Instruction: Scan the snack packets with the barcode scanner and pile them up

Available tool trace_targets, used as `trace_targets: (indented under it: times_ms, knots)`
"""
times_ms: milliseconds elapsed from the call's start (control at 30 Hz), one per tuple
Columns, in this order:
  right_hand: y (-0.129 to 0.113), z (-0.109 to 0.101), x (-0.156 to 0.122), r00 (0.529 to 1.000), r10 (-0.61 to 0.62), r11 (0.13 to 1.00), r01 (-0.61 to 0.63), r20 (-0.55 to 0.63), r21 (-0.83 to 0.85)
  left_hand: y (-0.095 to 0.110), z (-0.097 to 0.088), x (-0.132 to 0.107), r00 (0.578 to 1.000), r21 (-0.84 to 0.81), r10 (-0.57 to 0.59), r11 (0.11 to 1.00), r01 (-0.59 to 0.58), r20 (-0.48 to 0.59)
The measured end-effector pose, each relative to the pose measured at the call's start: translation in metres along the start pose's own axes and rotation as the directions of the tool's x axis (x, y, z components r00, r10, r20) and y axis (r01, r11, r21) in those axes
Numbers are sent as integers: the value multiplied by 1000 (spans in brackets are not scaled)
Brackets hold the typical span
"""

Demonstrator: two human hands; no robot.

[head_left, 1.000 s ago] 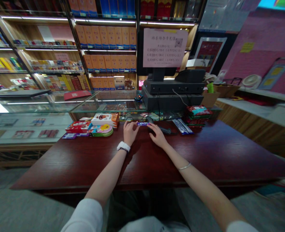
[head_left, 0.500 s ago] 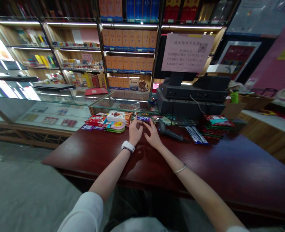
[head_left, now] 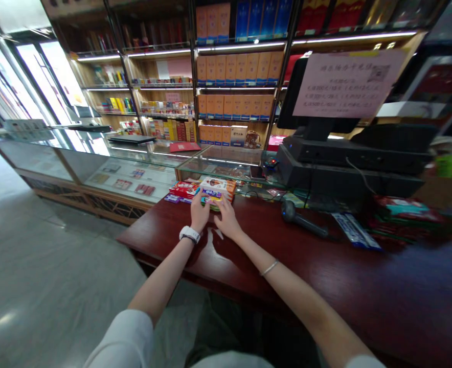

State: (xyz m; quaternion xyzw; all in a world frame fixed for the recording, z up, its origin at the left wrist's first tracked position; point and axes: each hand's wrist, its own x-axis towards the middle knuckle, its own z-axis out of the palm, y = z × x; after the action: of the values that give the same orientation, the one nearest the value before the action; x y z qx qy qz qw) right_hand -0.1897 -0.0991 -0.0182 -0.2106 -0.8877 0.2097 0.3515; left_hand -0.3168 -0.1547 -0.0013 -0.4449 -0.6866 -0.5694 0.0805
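Gripping a purple snack bar [head_left: 210, 193] by its ends, left hand [head_left: 198, 214] and right hand [head_left: 228, 221] hold it before the snack-box stack [head_left: 220, 184]; behind the stack, the glass display case [head_left: 226, 162] holds packets.

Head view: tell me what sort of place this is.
Probably a small shop's checkout: a till, a handheld barcode scanner on the wooden counter, lit shelves of boxed goods behind.
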Motion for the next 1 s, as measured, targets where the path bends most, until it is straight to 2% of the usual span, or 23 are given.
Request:
trace_targets:
  times_ms: [200,300,433,533,700,1000]
  knots:
    - [-30,46,14,996,-11,999,8,92,33,-40,-43,8,999,120,-48,992,50,-18]
    - [-44,64,20,987,24,999,-27,162,21,-58,-62,9,992,229,-120,967,110,32]
    - [-59,84,26,957,113,994,-109,269,-30,-73,-80,9,961,360,-246,914,187,126]
    - [-65,94,31,931,163,986,-143,327,-85,-80,-85,11,942,403,-296,891,211,161]
    - [-71,102,39,900,231,968,-175,370,-177,-91,-83,14,915,458,-341,863,214,216]
    - [-66,109,43,901,258,953,-177,349,-247,-99,-81,15,912,492,-307,859,142,271]
